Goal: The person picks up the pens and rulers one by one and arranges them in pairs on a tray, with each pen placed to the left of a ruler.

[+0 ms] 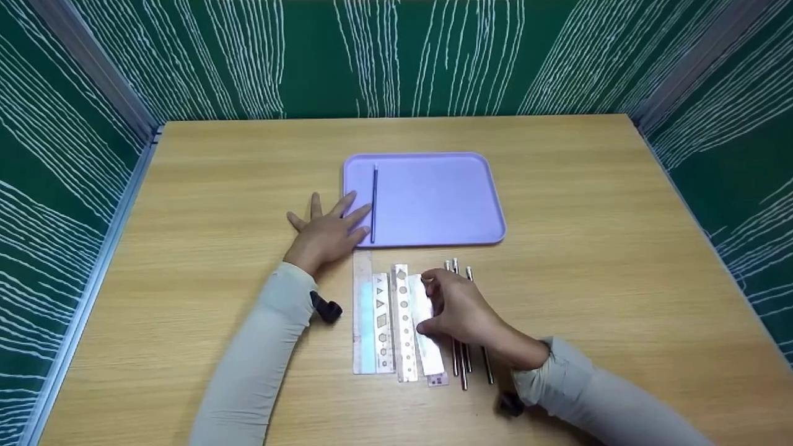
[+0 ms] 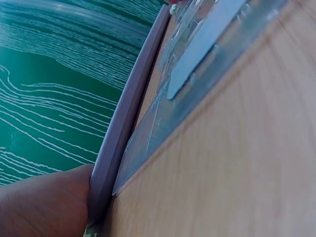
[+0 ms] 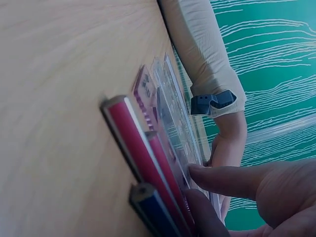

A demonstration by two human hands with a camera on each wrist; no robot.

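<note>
My left hand (image 1: 325, 238) lies with fingers spread over the left rim of the lilac tray (image 1: 440, 198), beside a dark pencil (image 1: 374, 204) in it. In the left wrist view, part of that hand (image 2: 47, 202) is against the tray's edge (image 2: 121, 118). With curved fingers and thumb, my right hand (image 1: 461, 310) pinches a shiny clear ruler (image 1: 429, 337), slightly slanted over a purple-marked piece (image 1: 438, 379). The right wrist view shows its thumb and finger (image 3: 224, 185) close together at the ruler's edge. Left of it lie stencil rulers (image 1: 406, 334) and a wider ruler (image 1: 361, 359).
Several pencils (image 1: 463, 365) lie under and beside my right hand; red ones (image 3: 136, 133) and a blue one (image 3: 150, 205) show in the right wrist view. Green panels with white lines (image 1: 316, 62) border the wooden table (image 1: 217, 297) at the back and sides.
</note>
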